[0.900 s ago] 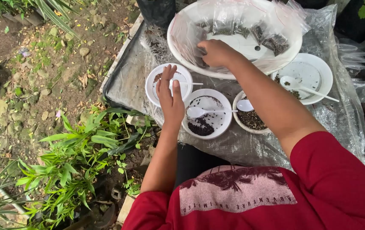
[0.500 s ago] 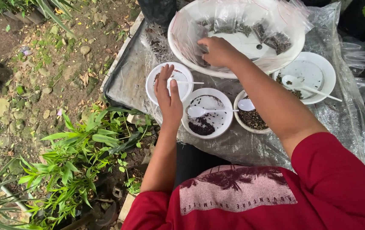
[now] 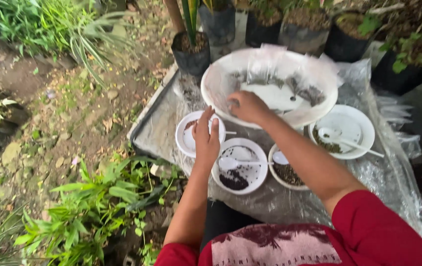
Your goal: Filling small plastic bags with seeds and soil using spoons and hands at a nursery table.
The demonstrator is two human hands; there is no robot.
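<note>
5 dark plant pots [image 3: 219,24] are lined up behind the plastic-covered table [image 3: 166,123]; green plants [image 3: 97,207] and bare soil [image 3: 73,113] are seen beside it.

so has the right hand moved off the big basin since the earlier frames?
No. The right hand sits on the near rim of the big white basin, as before. Only the camera view has shifted.
</note>
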